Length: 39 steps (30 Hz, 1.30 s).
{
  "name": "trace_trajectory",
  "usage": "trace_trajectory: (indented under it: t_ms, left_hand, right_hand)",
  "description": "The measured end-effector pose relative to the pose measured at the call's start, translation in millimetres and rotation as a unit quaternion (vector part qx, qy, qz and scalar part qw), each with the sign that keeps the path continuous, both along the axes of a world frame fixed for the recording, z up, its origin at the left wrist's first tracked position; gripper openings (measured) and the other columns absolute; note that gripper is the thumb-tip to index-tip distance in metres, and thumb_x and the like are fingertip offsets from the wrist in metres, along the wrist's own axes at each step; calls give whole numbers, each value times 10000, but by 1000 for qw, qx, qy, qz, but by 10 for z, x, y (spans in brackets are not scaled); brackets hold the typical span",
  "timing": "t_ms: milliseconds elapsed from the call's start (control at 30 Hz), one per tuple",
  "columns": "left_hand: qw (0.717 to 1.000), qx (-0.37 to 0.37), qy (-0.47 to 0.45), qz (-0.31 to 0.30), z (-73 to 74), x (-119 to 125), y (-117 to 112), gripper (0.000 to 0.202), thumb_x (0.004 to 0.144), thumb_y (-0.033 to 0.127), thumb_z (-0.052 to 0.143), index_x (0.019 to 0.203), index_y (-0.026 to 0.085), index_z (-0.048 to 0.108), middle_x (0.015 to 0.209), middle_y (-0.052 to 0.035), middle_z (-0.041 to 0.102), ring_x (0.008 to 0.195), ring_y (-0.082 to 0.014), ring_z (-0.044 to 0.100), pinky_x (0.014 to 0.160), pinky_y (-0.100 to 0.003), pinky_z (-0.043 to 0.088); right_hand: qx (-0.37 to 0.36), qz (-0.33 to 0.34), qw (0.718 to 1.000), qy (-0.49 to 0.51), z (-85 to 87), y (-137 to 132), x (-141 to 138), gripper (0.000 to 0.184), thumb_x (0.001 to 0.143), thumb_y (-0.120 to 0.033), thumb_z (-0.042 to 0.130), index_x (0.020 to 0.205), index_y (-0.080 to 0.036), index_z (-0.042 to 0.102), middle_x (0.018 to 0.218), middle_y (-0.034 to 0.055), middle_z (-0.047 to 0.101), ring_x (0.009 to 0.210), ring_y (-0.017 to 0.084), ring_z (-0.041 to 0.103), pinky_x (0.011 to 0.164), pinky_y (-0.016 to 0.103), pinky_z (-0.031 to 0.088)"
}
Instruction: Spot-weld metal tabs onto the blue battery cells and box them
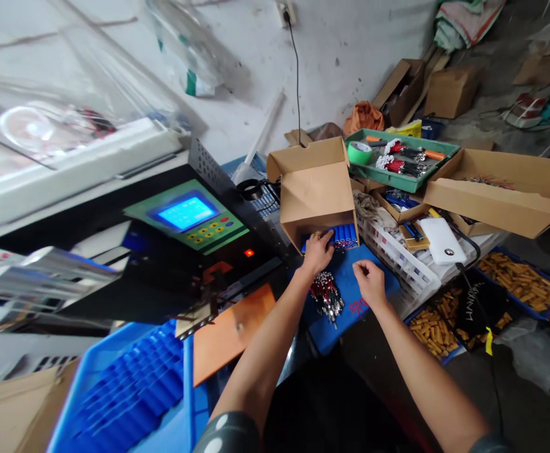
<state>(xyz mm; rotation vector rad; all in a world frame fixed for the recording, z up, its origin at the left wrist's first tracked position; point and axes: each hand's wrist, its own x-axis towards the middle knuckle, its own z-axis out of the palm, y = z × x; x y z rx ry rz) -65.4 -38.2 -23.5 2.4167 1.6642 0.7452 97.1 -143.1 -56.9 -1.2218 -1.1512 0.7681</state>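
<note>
My left hand reaches into the mouth of an open cardboard box. Its fingers are partly stretched out and touch blue cylinders lying side by side in the box; no grip on one of them shows. My right hand hovers over a blue surface, right of the box. Its fingers are curled together, and whatever they may pinch is hidden. Between the two arms lies a bundle of short red and black wires with white connectors. Red wire pieces lie near my right wrist.
At left stands a black machine with a lit blue screen. Below it is a blue bin of blue cylinders. A white crate stands right, under a white power bank. Behind are a green tray and an open carton.
</note>
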Motion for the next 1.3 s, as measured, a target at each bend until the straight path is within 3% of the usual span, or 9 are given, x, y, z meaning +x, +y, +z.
trace_trajectory:
  t_ms: [233,333,433,567,667,800,1067,1167,1300]
  left_hand:
    - [993,18,-116,-5,129,20,-159,428,873,179,553,1300,166,578,1289,-136,592,1242,-277,495,1082,-444,384]
    - [982,34,-186,-2,318,-96,-653,383,900,253,569,1276,184,583,1259,-118,619,1209,-254,537,1058,-427,417]
    - [964,76,-253,14,372,-321,-1415,288,941,285,524,1201,204,619,1160,-92,666,1123,-220,592,1002,-383,460]
    - [965,93,-240,55,83,-690,-2361,244,935,282,542,1144,209,644,971,-71,693,915,-201,638,837,-348,510]
    - [966,80,-228,91,-227,-885,-2696,223,933,297,546,1096,201,664,911,-69,692,851,-200,642,783,-345,513]
    - [957,67,-260,109,-423,-961,-2730,230,938,322,538,1068,184,668,904,-73,703,825,-195,651,761,-333,522]
    - [959,43,-258,110,-410,-958,-2703,239,940,334,523,1028,185,688,877,-70,716,819,-197,658,775,-338,514]
    - [956,43,-269,111,-411,-971,-2706,238,942,332,521,1025,188,692,878,-71,719,824,-197,663,783,-336,514]
    - [955,36,-273,114,-399,-969,-2702,235,937,337,531,1010,190,698,875,-70,720,805,-193,658,766,-333,513]
  right_hand:
    - [8,-7,1000,-22,13,5,15,249,863,-416,562,779,-191,627,692,21,637,636,181,566,652,286,445]
    - [8,-10,999,-39,1,28,19,255,853,-418,563,786,-182,635,716,32,655,662,185,584,685,292,453]
    - [8,-11,998,-69,-39,51,27,277,844,-433,558,806,-173,645,752,49,679,692,192,603,712,297,463]
    - [9,-6,992,-128,-47,67,8,284,832,-437,552,825,-171,651,773,61,694,720,205,628,724,297,473]
    - [6,17,982,-189,62,72,-116,255,842,-408,535,837,-184,656,804,56,708,752,206,646,746,287,478]
    - [-11,84,945,-315,315,92,-456,167,848,-312,535,819,-214,668,809,22,715,779,194,655,733,261,461]
    - [-120,115,864,-475,503,213,-903,121,811,-244,600,807,-220,719,875,67,741,863,240,669,711,277,438]
    - [-106,102,882,-447,445,256,-892,149,804,-225,581,786,-213,728,855,68,740,853,234,667,728,282,442]
    - [-53,121,942,-309,435,320,-809,162,768,-281,600,687,-177,693,728,47,707,733,205,643,705,282,450]
